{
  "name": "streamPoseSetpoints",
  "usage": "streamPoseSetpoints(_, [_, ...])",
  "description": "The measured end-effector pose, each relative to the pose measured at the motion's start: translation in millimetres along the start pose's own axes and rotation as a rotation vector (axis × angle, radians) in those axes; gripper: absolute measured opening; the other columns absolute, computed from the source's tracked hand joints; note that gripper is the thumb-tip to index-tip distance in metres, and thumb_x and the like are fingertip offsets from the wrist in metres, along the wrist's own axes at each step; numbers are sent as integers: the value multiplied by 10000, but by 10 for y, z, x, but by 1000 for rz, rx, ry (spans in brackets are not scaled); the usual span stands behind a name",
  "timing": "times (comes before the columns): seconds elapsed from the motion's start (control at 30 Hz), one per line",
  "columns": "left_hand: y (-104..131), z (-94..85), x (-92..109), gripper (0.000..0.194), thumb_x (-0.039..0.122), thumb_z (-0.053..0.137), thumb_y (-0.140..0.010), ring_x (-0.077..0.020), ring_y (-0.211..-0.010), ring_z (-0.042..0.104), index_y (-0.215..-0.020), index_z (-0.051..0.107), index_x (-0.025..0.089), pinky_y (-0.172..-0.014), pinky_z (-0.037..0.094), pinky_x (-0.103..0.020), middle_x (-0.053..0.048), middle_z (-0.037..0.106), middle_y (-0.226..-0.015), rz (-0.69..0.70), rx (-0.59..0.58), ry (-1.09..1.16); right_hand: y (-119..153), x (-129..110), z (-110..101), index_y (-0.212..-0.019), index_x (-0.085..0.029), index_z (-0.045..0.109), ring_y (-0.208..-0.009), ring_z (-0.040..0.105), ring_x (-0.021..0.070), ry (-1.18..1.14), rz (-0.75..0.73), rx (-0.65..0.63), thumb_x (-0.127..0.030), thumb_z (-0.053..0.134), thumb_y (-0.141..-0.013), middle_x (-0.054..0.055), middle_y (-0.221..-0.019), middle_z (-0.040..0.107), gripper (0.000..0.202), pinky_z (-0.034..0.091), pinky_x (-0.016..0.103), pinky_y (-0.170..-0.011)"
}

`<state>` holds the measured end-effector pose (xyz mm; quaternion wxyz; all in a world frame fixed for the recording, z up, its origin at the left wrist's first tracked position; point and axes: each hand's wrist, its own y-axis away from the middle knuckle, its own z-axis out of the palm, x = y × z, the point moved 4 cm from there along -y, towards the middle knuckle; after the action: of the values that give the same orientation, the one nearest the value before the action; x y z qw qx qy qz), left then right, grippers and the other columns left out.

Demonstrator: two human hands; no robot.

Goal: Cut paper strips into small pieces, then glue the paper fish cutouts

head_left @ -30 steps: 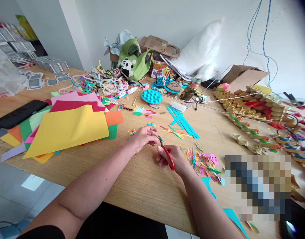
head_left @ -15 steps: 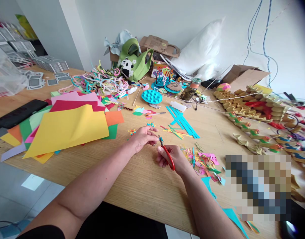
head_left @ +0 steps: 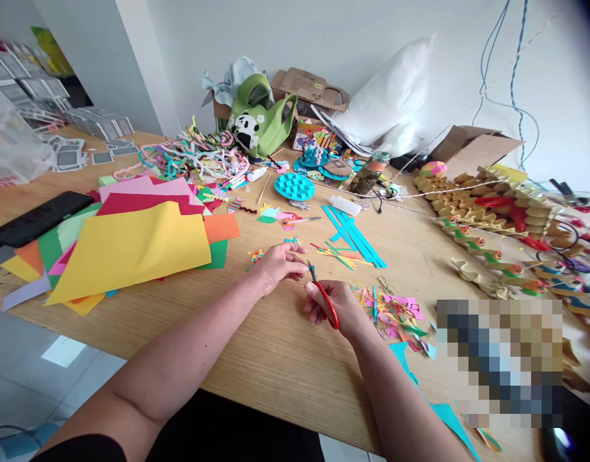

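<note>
My right hand [head_left: 336,307] has its fingers in the red handles of a pair of scissors [head_left: 329,309], whose blades point up and to the left. Against the blades, my left hand [head_left: 281,266] pinches with thumb and forefinger at a tiny piece of blue paper [head_left: 313,270], mostly hidden by fingers and scissors. Small clusters of coloured paper bits [head_left: 256,256] lie just beyond my left wrist. Thin coloured paper strips [head_left: 340,254] and wider blue strips [head_left: 355,237] are spread past the scissors. Paper scraps [head_left: 388,311] are heaped beside my right wrist.
Coloured paper sheets [head_left: 135,253] and a black phone [head_left: 39,218] lie left. Farther back are tangled pipe cleaners [head_left: 189,157], a green panda bag [head_left: 263,122], a blue studded oval [head_left: 295,187] and a glass jar [head_left: 370,173]. Egg-carton pieces [head_left: 487,205] fill the right side.
Both hands stay in almost the same place. The scissor blades look slightly more parted near the left fingertips; the rest of the table is the same.
</note>
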<state>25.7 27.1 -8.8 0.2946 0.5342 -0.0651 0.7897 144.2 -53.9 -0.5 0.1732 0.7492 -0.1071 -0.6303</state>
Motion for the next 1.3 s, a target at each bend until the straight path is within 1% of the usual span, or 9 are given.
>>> streamPoseSetpoints(0.33, [14, 7, 11, 398, 66, 710, -624, -71, -516, 558, -989, 557, 109, -578, 471, -229, 7, 640, -663, -7, 10, -12, -9, 9, -1, -554, -145, 565, -377, 565, 113, 5, -1, 9, -703, 710, -603, 35, -461, 604, 579, 436, 196, -363])
streamPoseSetpoints(0.5, [27, 18, 15, 429, 63, 718, -603, -78, -553, 572, -1003, 570, 112, -565, 458, -218, 10, 632, -677, -20, 8, -9, -6, 8, -9, -568, -153, 556, -382, 566, 111, 7, -16, 15, -705, 695, -622, 45, -502, 631, 572, 430, 196, -366])
streamPoseSetpoints(0.7, [24, 12, 11, 420, 67, 727, -598, -87, -574, 582, -987, 578, 117, -568, 451, -218, 3, 634, -686, -8, 8, -53, -4, -7, 9, -564, -156, 560, -412, 582, 116, -8, 0, 3, -714, 706, -592, 55, -525, 644, 578, 464, 206, -407])
streamPoseSetpoints(0.83, [24, 12, 12, 413, 65, 713, -607, -84, -566, 574, -995, 579, 114, -555, 444, -214, 1, 635, -686, 2, 5, -75, -17, 22, 2, -573, -150, 569, -405, 580, 117, -4, -3, 1, -716, 694, -612, 58, -526, 644, 581, 458, 207, -397])
streamPoseSetpoints(1.1, [6, -4, -5, 384, 75, 702, -627, -70, -523, 557, -985, 568, 113, -576, 461, -229, 15, 625, -673, -6, 22, -21, -17, 44, -18, -583, -149, 567, -392, 582, 121, -6, -13, 12, -711, 691, -623, 54, -518, 641, 577, 452, 205, -380])
streamPoseSetpoints(1.3, [10, 3, -7, 412, 67, 719, -599, -80, -564, 573, -982, 574, 113, -589, 462, -231, 11, 629, -688, -4, 17, -9, -15, 29, -9, -579, -150, 568, -391, 578, 117, 2, -9, 13, -711, 687, -626, 54, -519, 641, 575, 448, 203, -381])
